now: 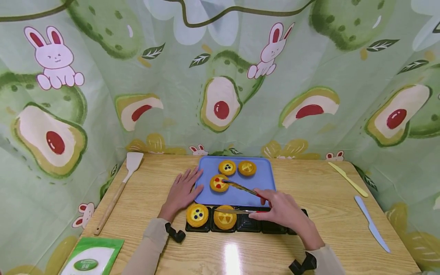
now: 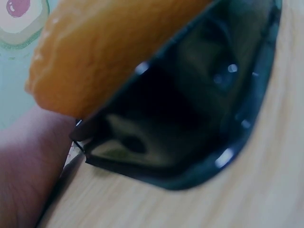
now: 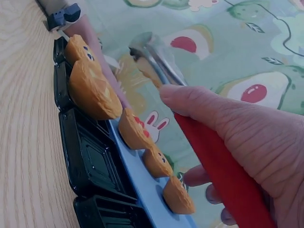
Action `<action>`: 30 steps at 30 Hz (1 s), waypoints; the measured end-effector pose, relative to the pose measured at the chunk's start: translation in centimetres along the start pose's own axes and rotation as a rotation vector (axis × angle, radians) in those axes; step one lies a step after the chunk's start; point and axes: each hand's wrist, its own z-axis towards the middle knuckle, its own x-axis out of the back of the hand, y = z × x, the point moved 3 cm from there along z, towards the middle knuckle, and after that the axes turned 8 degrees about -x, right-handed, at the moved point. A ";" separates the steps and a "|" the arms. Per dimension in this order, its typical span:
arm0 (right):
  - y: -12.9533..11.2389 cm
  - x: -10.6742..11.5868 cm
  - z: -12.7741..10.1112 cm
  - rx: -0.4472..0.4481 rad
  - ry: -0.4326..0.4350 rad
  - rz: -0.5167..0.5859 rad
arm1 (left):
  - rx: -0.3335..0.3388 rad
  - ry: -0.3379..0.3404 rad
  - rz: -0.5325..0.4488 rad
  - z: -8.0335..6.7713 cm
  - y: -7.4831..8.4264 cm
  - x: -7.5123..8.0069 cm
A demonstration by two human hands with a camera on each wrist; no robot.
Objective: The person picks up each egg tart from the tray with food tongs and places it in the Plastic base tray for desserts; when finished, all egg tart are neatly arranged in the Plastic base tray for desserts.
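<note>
Red-handled metal tongs [image 1: 242, 188] over round orange tart [image 1: 219, 183], red-dotted top.

A wooden-handled spatula [image 1: 120, 187] lies on the wooden table [image 1: 343, 214] at its left edge. Nearer the table's front left corner sits a green and white packet [image 1: 90, 256]. At the table's right edge lie a pale yellow plastic knife [image 1: 348, 178] toward the back and a light blue plastic knife [image 1: 372, 223] nearer the front. An avocado-and-rabbit printed cloth [image 1: 220, 76] hangs behind and around the table.
</note>
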 end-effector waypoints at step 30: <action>4.4 -0.2 0.7 -0.137 0.486 -0.170 | -0.002 0.002 0.007 -0.1 0.0 -0.2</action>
